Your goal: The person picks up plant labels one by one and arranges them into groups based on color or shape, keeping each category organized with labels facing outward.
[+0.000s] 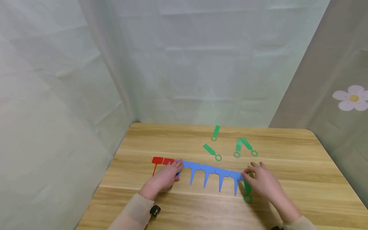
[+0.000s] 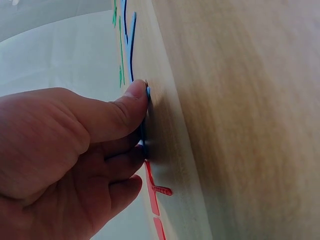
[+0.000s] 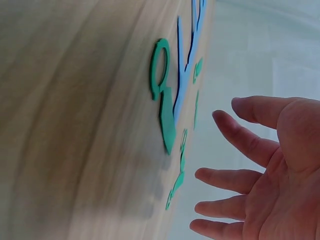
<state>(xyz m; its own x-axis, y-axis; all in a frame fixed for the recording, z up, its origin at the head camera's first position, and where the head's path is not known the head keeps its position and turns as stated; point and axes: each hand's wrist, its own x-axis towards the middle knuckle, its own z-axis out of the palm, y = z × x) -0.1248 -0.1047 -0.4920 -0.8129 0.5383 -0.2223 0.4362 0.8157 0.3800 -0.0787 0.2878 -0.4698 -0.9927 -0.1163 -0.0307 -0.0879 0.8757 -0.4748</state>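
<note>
Flat blue T-shaped plant labels (image 1: pixel 222 174) lie edge to edge in a slanting row on the table. At the row's left end, the left hand (image 1: pixel 168 175) pinches a blue label between thumb and fingers, partly hiding it. Two red T-shaped labels (image 1: pixel 157 160) continue the row beyond that hand. The right hand (image 1: pixel 263 180) hovers by the row's right end, fingers spread and holding nothing in the right wrist view. Just beneath it, a green tag with a ring end (image 1: pixel 247 191) lies beside the last blue label, ring toward the person.
Several more green ring-ended tags lie loosely behind the row, one green tag (image 1: pixel 212 150) closest to it. A pale cloth (image 1: pixel 201 80) hangs behind the wooden table (image 1: pixel 304 159). Cloth also hangs along both sides, with a printed flower (image 1: pixel 353 98) at right.
</note>
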